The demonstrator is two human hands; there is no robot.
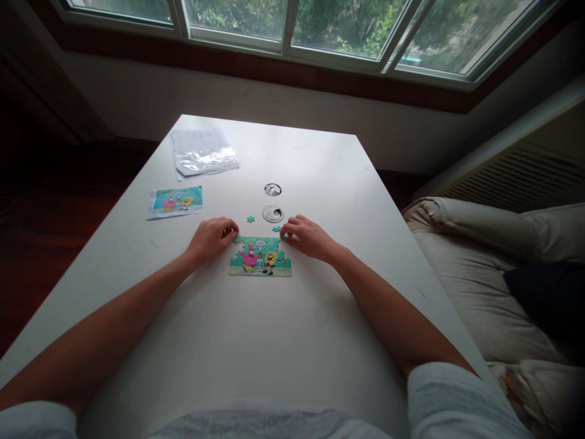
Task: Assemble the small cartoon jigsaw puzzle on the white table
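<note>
A cartoon jigsaw puzzle (260, 259), mostly put together, lies flat on the white table with gaps along its left and right sides. At its top left corner, my left hand (211, 239) has its fingers curled and pinched on a puzzle piece at the edge, partly hidden by the fingertips. My right hand (311, 238) pinches a small teal puzzle piece (282, 236) by the top right corner. Just beyond the puzzle are a loose teal piece (250, 219) and another loose piece (276, 229) close to my right fingertips.
A small picture sheet (176, 202) with the same cartoon lies to the left. Behind it is a plastic sleeve with papers (205, 152). A round grommet cover (273, 213) and a round hole (273, 189) sit mid-table. A beige sofa (457, 274) stands right of the table (237, 341).
</note>
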